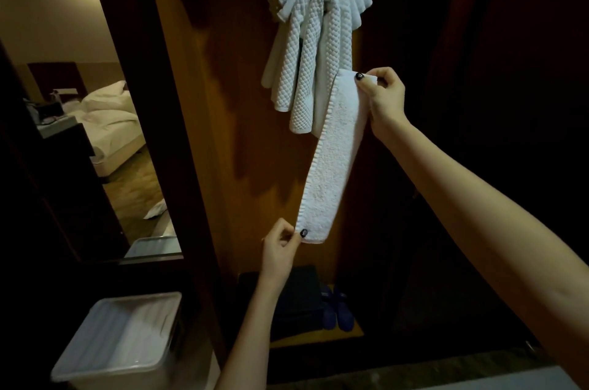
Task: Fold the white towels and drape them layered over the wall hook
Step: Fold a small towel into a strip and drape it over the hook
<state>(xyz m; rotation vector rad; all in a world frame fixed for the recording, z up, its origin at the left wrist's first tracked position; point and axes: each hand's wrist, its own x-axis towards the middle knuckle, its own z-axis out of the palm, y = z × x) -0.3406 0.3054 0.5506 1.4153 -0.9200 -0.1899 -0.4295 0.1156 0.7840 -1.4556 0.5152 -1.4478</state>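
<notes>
HANDS: left hand (pixel 280 241) and right hand (pixel 384 93) pinch folded towel (pixel 331 166) ends | RISK: slack pinch unfolds it; bumping hung towels (pixel 315 7), frame top, dislodges layers

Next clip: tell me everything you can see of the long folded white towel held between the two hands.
The folded white terry towel is a long narrow strip, fluffy looped cloth, with stacked fold edges showing along its left side. It is stretched straight on a slant, upper end right, lower end left, before the brown wooden panel. The right hand pinches its upper end, the left hand its lower corner. Its top lies beside the hanging waffle-textured white towels.
</notes>
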